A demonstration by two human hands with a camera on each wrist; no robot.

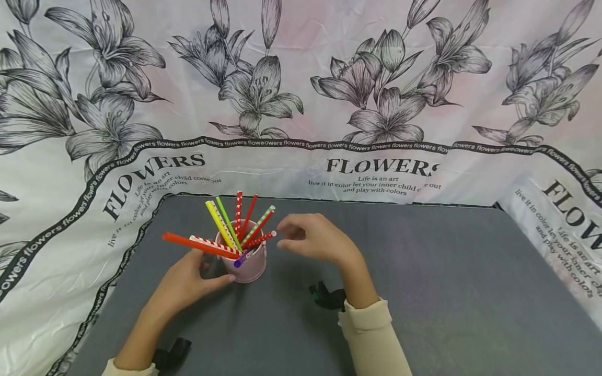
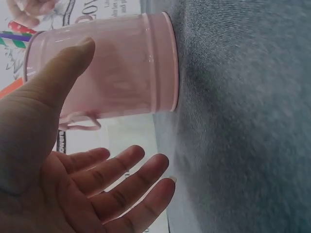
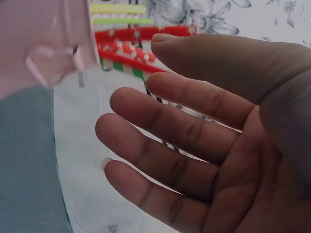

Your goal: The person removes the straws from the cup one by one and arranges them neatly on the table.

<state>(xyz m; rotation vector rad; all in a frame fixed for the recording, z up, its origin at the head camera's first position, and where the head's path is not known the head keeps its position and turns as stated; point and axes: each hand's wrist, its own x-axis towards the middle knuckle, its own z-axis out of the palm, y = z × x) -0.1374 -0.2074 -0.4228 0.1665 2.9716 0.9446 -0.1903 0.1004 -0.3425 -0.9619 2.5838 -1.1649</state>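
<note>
A small pink bucket [image 1: 250, 270] stands upright toward the left of the table, with several patterned and plain drinking straws [image 1: 219, 223] leaning out of it. Its small side handle [image 2: 81, 121] shows in the left wrist view. My left hand [image 1: 185, 282] is around the bucket's near left side, its thumb lying in front of the wall; whether it touches I cannot tell. The fingers are spread and loosely bent. Just right of the bucket, my right hand [image 1: 315, 237] has loosely curved fingers, holds nothing and sits close to the tips of red straws [image 3: 146, 33].
The dark grey table [image 1: 437, 282] extends to the right of the bucket. Behind it hangs a white cloth [image 1: 263, 167] printed with flowers and lettering, which also runs along both sides. Black straps [image 1: 326, 296] are around my wrists.
</note>
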